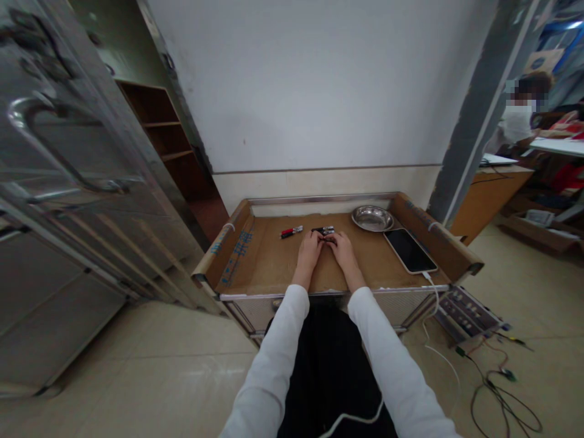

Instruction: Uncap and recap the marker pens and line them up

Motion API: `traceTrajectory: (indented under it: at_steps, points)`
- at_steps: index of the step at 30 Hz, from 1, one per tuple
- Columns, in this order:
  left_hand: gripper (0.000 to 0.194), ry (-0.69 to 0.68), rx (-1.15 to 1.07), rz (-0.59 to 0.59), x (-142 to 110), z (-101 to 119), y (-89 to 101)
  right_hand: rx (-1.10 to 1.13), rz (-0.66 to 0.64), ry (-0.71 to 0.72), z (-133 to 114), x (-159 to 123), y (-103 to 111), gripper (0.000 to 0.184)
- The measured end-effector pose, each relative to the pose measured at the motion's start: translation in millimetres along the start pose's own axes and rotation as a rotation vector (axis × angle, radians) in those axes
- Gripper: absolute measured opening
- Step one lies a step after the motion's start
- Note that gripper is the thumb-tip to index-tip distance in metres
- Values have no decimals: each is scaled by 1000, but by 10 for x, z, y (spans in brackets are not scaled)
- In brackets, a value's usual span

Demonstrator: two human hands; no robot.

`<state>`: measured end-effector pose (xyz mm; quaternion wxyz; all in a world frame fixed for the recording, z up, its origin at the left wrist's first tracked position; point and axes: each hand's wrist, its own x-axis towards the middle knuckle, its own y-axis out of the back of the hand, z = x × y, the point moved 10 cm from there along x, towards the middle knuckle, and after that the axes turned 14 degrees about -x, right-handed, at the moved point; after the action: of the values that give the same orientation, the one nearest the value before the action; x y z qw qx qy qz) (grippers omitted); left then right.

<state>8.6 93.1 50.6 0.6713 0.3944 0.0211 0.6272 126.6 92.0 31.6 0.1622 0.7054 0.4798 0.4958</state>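
Observation:
My left hand (311, 244) and my right hand (341, 246) meet over the cardboard-lined tabletop (269, 267), fingertips close together. Both are closed in a pinch around a small dark piece (325, 238), mostly covered by the fingers. Just beyond the fingertips lie small black pieces with silvery metal ends (326, 230). To the left of my left hand, a red piece with a silvery end (289, 232) rests beside a similar black piece (286, 235). What these pieces are is too small to tell.
A shallow metal dish (372, 218) stands at the back right, near a phone (410, 250) with a white cable (427, 322). Raised cardboard sides (228, 237) border the table. On the floor at right are an electrical box (469, 315) and loose wires. A person (517, 121) sits farther off.

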Motion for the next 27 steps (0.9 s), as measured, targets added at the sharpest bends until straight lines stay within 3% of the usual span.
traceTrajectory:
  at_steps: [5, 13, 27]
  points:
    - [12, 35, 112, 67, 0, -66, 32, -76, 19, -15, -43, -25, 76, 23]
    - [4, 64, 254, 143, -2, -88, 85, -342, -86, -109, -72, -69, 161, 24]
    - [20, 126, 396, 103, 10, -34, 110, -484, -175, -113, -133, -108, 140, 27]
